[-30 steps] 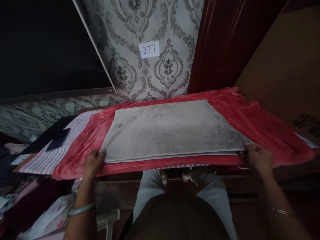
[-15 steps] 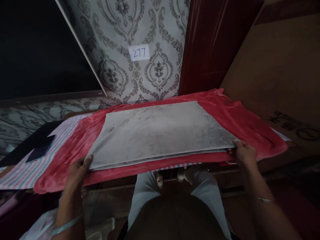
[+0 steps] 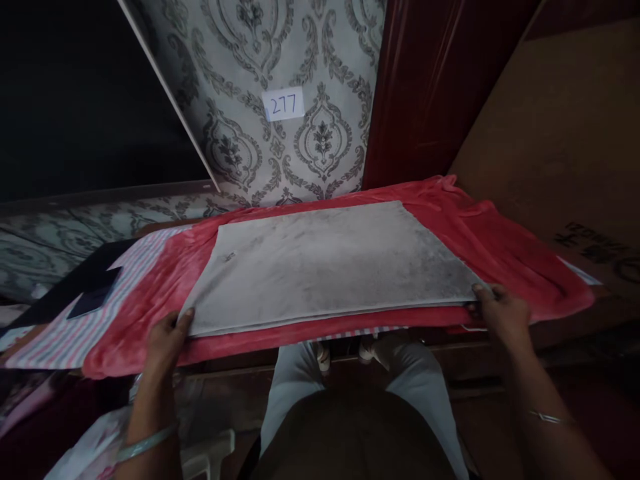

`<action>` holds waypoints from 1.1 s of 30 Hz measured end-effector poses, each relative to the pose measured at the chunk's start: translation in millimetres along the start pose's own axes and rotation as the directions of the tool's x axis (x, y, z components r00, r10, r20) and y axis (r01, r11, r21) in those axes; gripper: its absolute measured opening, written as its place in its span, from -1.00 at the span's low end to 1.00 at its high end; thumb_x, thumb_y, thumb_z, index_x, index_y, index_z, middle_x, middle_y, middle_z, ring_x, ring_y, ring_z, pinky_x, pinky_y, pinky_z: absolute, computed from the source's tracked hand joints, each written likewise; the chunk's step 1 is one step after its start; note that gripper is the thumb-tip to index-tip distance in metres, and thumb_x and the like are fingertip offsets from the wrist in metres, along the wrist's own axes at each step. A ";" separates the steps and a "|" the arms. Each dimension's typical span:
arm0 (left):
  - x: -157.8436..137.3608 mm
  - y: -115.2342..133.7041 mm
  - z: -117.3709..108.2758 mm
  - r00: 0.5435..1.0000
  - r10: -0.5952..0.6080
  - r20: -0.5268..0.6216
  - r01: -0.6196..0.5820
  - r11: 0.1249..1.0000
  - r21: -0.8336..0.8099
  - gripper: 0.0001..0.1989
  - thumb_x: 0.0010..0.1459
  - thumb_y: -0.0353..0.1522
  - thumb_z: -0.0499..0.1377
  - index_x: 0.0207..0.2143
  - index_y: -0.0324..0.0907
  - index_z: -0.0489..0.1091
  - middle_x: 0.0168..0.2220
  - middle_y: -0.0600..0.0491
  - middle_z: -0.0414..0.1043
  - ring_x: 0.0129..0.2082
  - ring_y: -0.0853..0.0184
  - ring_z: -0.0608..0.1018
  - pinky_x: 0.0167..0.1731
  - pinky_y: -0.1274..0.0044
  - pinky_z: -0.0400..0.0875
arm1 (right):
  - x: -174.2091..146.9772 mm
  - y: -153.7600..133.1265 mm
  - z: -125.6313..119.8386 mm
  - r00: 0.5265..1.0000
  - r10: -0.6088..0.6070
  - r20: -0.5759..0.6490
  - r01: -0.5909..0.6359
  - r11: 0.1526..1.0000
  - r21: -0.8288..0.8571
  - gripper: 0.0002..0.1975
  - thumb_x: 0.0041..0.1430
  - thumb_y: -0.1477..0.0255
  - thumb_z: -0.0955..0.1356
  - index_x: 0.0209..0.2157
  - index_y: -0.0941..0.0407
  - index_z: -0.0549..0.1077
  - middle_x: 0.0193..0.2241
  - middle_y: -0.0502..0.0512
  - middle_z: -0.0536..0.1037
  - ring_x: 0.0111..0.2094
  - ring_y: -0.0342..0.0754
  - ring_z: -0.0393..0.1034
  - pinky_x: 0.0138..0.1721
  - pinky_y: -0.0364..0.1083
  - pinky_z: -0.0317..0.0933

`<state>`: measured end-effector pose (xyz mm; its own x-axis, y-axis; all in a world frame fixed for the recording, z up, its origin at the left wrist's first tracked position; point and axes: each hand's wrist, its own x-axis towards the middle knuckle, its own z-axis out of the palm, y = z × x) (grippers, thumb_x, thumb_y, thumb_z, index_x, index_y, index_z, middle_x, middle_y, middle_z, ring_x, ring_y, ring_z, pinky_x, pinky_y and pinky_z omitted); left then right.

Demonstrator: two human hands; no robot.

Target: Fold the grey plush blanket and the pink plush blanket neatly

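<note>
A grey plush cloth (image 3: 320,260), folded in layers into a wide rectangle, lies on a red fleece blanket (image 3: 525,267). My left hand (image 3: 167,340) pinches its near left corner between thumb and fingers. At the near right corner, my right hand (image 3: 503,310) grips the cloth, thumb on top and fingers underneath, partly hidden. The near edge is drawn straight between both hands, with its layers almost together. A small dark mark shows near the cloth's left side.
Under the blanket is a striped cloth (image 3: 55,340), with a dark phone-like slab (image 3: 95,293) on it at left. A large dark screen (image 3: 90,100) stands behind left. A cardboard box (image 3: 565,133) rises at right. A paper marked 277 (image 3: 283,104) is on the patterned wall.
The layers at the cloth's near edge have come closer together. Both hands keep their hold on the corners. The whole view has shifted slightly.
</note>
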<state>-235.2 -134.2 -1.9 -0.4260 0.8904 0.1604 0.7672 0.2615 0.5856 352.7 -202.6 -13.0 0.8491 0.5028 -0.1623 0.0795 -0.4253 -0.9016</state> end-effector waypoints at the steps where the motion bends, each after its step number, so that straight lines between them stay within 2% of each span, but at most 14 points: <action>1: -0.6 -0.4 0.1 1.000 -0.008 0.016 0.009 1.000 -0.017 -0.64 -0.01 -0.02 0.08 -0.57 -0.11 0.35 -0.66 0.13 0.27 -0.58 0.30 0.33 -0.57 0.49 0.21 | 0.3 0.1 -0.4 1.000 0.000 -0.003 0.000 1.000 -0.013 -0.89 0.08 0.44 0.33 -0.50 0.07 0.34 -0.81 -0.08 0.30 -0.72 -0.06 0.18 -0.58 -0.09 0.09; 4: -0.8 -1.4 -1.0 0.996 -0.055 0.072 0.055 0.998 0.002 -0.65 0.00 -0.03 0.07 -0.55 -0.12 0.35 -0.64 0.12 0.26 -0.55 0.29 0.36 -0.55 0.49 0.21 | 7.3 6.1 -4.0 0.998 -0.057 -0.023 0.053 0.989 -0.141 -0.84 0.05 0.45 0.35 -0.55 0.03 0.31 -0.79 -0.06 0.27 -0.65 0.00 0.21 -0.49 -0.03 0.11; 5: -0.7 -1.4 -1.6 0.997 -0.063 0.046 0.061 0.997 0.036 -0.66 0.01 -0.06 0.07 -0.53 -0.13 0.36 -0.62 0.10 0.29 -0.52 0.27 0.39 -0.53 0.49 0.23 | 10.4 9.7 -6.1 0.992 -0.117 -0.037 0.106 0.972 -0.210 -0.84 0.03 0.45 0.37 -0.55 0.02 0.31 -0.75 -0.04 0.28 -0.60 0.04 0.25 -0.45 0.00 0.14; 7: -1.7 0.7 -1.8 0.994 -0.011 -0.108 0.025 0.991 0.132 -0.70 0.04 -0.12 0.08 -0.46 -0.16 0.39 -0.50 0.01 0.38 -0.38 0.18 0.47 -0.42 0.44 0.32 | 13.9 16.7 -10.1 0.946 -0.315 -0.075 0.275 0.903 -0.329 -0.89 0.04 0.41 0.37 -0.50 0.00 0.35 -0.62 0.04 0.36 -0.45 0.15 0.35 -0.34 0.08 0.22; 9: -6.6 9.4 1.7 0.941 0.158 -0.298 -0.087 0.967 0.237 -0.71 0.09 -0.16 0.09 -0.36 -0.19 0.42 -0.34 -0.11 0.44 -0.18 0.07 0.49 -0.23 0.34 0.38 | 9.0 19.7 -9.1 0.845 -0.531 -0.067 0.479 0.805 -0.350 -0.94 0.12 0.32 0.33 -0.40 -0.02 0.40 -0.46 0.14 0.43 -0.32 0.22 0.39 -0.23 0.17 0.28; 11: -17.8 27.9 12.3 0.865 0.374 -0.334 -0.293 0.918 0.267 -0.72 0.16 -0.18 0.08 -0.30 -0.20 0.43 -0.23 -0.16 0.45 -0.08 0.03 0.47 -0.07 0.25 0.37 | -7.1 16.8 2.6 0.715 -0.699 0.022 0.679 0.686 -0.262 -0.85 0.21 0.24 0.27 -0.34 -0.05 0.43 -0.36 0.18 0.48 -0.25 0.21 0.41 -0.14 0.21 0.32; 13: -35.7 55.4 30.6 0.792 0.578 -0.196 -0.553 0.815 0.173 -0.75 0.24 -0.20 0.08 -0.26 -0.17 0.43 -0.21 -0.13 0.47 -0.09 0.08 0.49 -0.01 0.25 0.36 | -31.7 10.2 25.8 0.555 -0.814 0.171 0.831 0.548 -0.090 -0.81 0.26 0.21 0.25 -0.34 -0.05 0.44 -0.32 0.16 0.52 -0.21 0.18 0.44 -0.08 0.21 0.33; 14: -46.3 70.7 41.9 0.731 0.672 -0.114 -0.664 0.740 0.105 -0.78 0.25 -0.22 0.09 -0.23 -0.15 0.43 -0.18 -0.11 0.48 -0.08 0.10 0.49 -0.01 0.26 0.37 | -45.4 6.9 40.2 0.456 -0.859 0.233 0.883 0.470 0.005 -0.82 0.25 0.22 0.28 -0.35 -0.04 0.46 -0.32 0.15 0.54 -0.17 0.17 0.45 -0.05 0.21 0.33; 16: -66.7 98.7 64.9 0.586 0.806 0.086 -0.808 0.589 -0.017 -0.81 0.28 -0.26 0.13 -0.14 -0.13 0.44 -0.09 -0.12 0.48 -0.04 0.11 0.49 0.00 0.26 0.38 | -71.2 2.8 69.5 0.305 -0.896 0.324 0.915 0.370 0.162 -0.82 0.29 0.30 0.27 -0.33 -0.01 0.48 -0.29 0.15 0.56 -0.16 0.13 0.46 -0.07 0.15 0.34; 18: -81.2 117.1 83.5 0.495 0.847 0.194 -0.855 0.514 -0.061 -0.81 0.29 -0.30 0.16 -0.08 -0.12 0.44 -0.03 -0.15 0.47 -0.01 0.08 0.48 -0.03 0.25 0.39 | -90.6 2.5 93.4 0.213 -0.897 0.388 0.916 0.322 0.241 -0.84 0.31 0.37 0.28 -0.30 0.02 0.50 -0.24 0.16 0.56 -0.11 0.10 0.44 -0.06 0.12 0.34; 19: -85.0 121.6 89.9 0.476 0.849 0.231 -0.863 0.501 -0.064 -0.80 0.28 -0.31 0.17 -0.06 -0.12 0.44 -0.01 -0.16 0.46 -0.01 0.07 0.48 -0.04 0.24 0.40 | -97.2 3.4 102.1 0.184 -0.891 0.414 0.915 0.309 0.260 -0.85 0.31 0.40 0.28 -0.28 0.03 0.50 -0.22 0.17 0.56 -0.10 0.09 0.43 -0.05 0.11 0.33; 24: -77.8 110.1 97.3 0.429 0.856 0.290 -0.881 0.467 -0.077 -0.76 0.25 -0.34 0.21 -0.03 -0.16 0.43 -0.01 -0.13 0.46 0.00 0.10 0.47 -0.03 0.25 0.41 | -107.5 7.7 119.3 0.091 -0.830 0.550 0.941 0.253 0.226 -0.87 0.25 0.49 0.33 -0.20 0.09 0.50 -0.15 0.21 0.54 -0.09 0.11 0.38 -0.07 0.12 0.30; 27: -71.5 100.3 95.6 0.395 0.878 0.271 -0.897 0.432 -0.095 -0.80 0.30 -0.39 0.14 -0.05 -0.14 0.43 -0.06 -0.08 0.47 -0.03 0.19 0.48 -0.01 0.31 0.42 | -107.3 8.9 121.6 0.077 -0.802 0.593 0.959 0.221 0.176 -0.86 0.25 0.47 0.34 -0.17 0.08 0.50 -0.13 0.21 0.54 -0.07 0.13 0.36 -0.06 0.12 0.27; 33: -77.8 99.3 99.7 0.396 0.886 0.243 -0.916 0.401 0.030 -0.81 0.34 -0.44 0.04 -0.19 -0.15 0.46 -0.21 -0.06 0.45 -0.19 0.22 0.45 -0.18 0.37 0.39 | -109.9 11.7 124.4 0.069 -0.836 0.544 0.966 0.193 0.173 -0.81 0.29 0.50 0.28 -0.18 0.07 0.53 -0.17 0.19 0.53 -0.12 0.11 0.35 -0.10 0.09 0.27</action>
<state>-78.2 -140.4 -35.4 0.6274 0.6745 0.3891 0.7121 -0.6992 0.0637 195.3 -169.2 -55.5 -0.2917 0.7999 0.5244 0.7452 0.5337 -0.3996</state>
